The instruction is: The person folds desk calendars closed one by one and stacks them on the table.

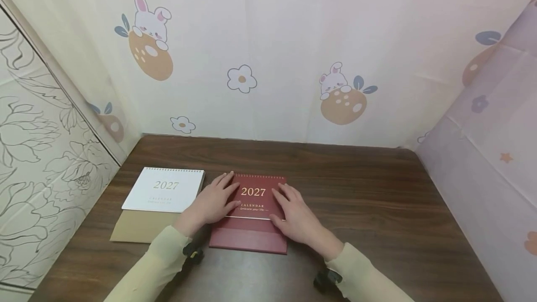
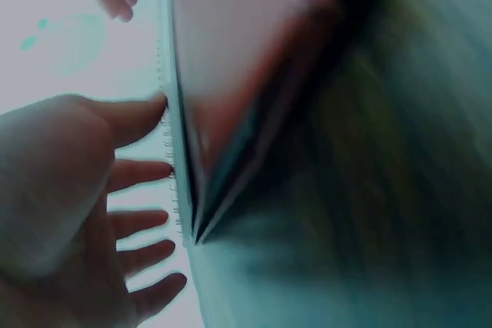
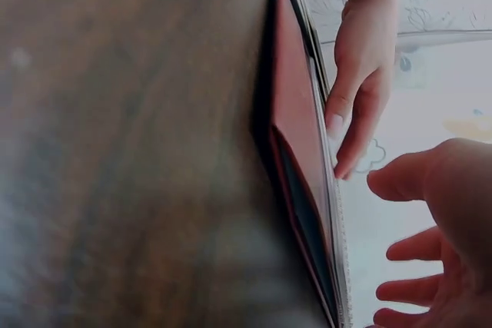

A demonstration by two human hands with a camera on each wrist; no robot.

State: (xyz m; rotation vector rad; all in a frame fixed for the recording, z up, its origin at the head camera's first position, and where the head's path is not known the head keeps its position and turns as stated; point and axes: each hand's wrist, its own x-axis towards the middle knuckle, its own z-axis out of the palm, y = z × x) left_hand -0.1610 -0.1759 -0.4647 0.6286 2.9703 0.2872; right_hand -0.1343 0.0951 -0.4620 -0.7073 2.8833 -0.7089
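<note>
A dark red 2027 desk calendar (image 1: 253, 199) lies low on the wooden table, its spiral binding on the far side. My left hand (image 1: 216, 198) rests along its left edge with fingers spread; in the left wrist view, the left hand's thumb and fingertips (image 2: 138, 224) reach the page side by the spiral. At the right edge is my right hand (image 1: 299, 214), fingers extended and apart. From the right wrist, the right hand (image 3: 461, 228) shows loosely spread fingers beside the calendar (image 3: 304, 113), and a gap shows between them.
Left of the red calendar sits a white 2027 calendar (image 1: 163, 190) on a tan base (image 1: 140, 227), partly behind the left forearm. The brown table (image 1: 369, 199) extends to the right. A curtain (image 1: 277, 36) with rabbit prints hangs behind the table's far edge.
</note>
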